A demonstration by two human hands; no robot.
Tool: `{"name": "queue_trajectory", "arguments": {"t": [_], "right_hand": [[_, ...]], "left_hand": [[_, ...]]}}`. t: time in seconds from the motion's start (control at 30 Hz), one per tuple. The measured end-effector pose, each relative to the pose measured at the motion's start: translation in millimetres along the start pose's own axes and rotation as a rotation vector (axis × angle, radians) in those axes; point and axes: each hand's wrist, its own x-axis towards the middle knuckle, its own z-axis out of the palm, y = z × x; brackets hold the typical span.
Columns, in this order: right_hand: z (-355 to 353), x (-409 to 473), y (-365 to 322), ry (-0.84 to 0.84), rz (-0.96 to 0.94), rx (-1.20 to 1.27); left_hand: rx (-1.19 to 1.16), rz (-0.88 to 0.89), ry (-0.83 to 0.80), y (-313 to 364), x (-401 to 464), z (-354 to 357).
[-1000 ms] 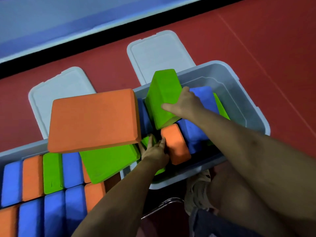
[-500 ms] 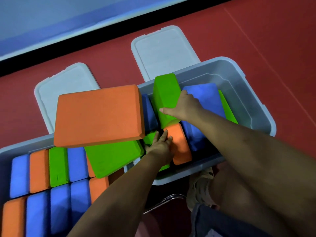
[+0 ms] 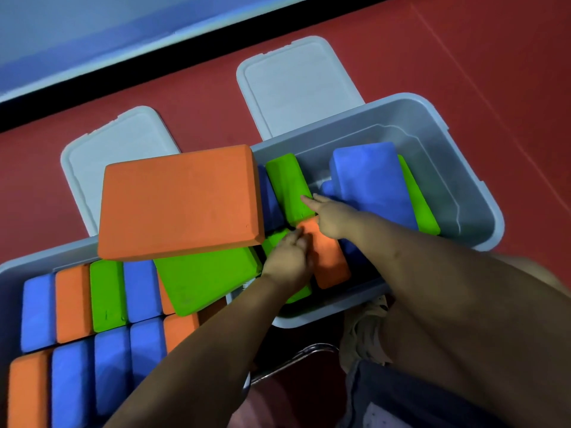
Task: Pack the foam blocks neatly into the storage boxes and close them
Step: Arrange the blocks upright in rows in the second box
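The right storage box [image 3: 469, 180] holds an upright green block [image 3: 287, 186], a small orange block [image 3: 332, 264], a big blue block [image 3: 370, 183] and a green block [image 3: 420, 205] behind it. My right hand [image 3: 332, 219] presses the upright green block's side with straight fingers. My left hand [image 3: 289, 261] curls its fingers over the orange block's left edge, above a low green block [image 3: 273, 240]. The left storage box [image 3: 12, 270] is filled with rows of blue, orange and green blocks.
A large orange block [image 3: 182, 202] lies flat across both boxes' rims, on a flat green block [image 3: 204, 279]. Two grey lids [image 3: 123, 143] [image 3: 296, 84] lie on the red floor behind the boxes. My knee and a metal chair leg [image 3: 293, 362] are below.
The upright green block has dropped lower into the right box and stands straighter. My right hand slid from its top to its side. My left hand's fingers have curled at the orange block.
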Motion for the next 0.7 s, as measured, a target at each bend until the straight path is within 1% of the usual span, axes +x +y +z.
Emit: {"name": "queue_trajectory", "arguments": {"t": [0.07, 0.1, 0.17, 0.23, 0.3, 0.4, 0.47, 0.5, 0.6, 0.67, 0.7], "right_hand": [[-1.1, -3.5, 0.8, -0.073, 0.02, -0.044], [-0.4, -4.8, 1.0, -0.103, 0.029, -0.052], [-3.6, -6.9, -2.3, -0.147, 0.043, -0.082], [-7.1, -1.6, -4.4, -0.162, 0.079, -0.165], [-8.4, 3.7, -6.7, -0.181, 0.113, -0.247], [-5.6, 10.2, -7.5, -0.224, 0.135, -0.268], [-0.6, 9.5, -7.0, -0.212, 0.127, -0.161], [2.4, 9.4, -4.6, -0.186, 0.106, -0.058], [3.8, 7.5, 8.4, -0.074, 0.087, 0.362], [-5.3, 7.0, 27.4, 0.086, 0.106, 0.536], [-10.3, 8.4, 40.8, 0.202, 0.149, 0.611]], "left_hand": [[-0.044, -0.078, 0.111, 4.0, 4.3, -9.4], [-0.027, -0.119, 0.113, 5.1, 6.9, -13.8], [0.04, -0.16, 0.026, 6.1, 12.4, -20.1], [0.11, -0.171, -0.08, 7.3, 16.5, -23.8], [0.157, -0.178, -0.133, 8.3, 18.5, -24.7], [0.192, -0.2, -0.201, 10.6, 20.4, -27.2], [0.21, -0.217, -0.265, 14.8, 23.1, -35.5], [0.22, -0.219, -0.286, 18.1, 24.9, -41.6], [0.265, -0.213, -0.304, 25.5, 32.3, -57.3], [0.266, -0.227, -0.307, 28.2, 35.3, -59.3], [0.258, -0.236, -0.297, 29.7, 35.4, -57.1]]}}
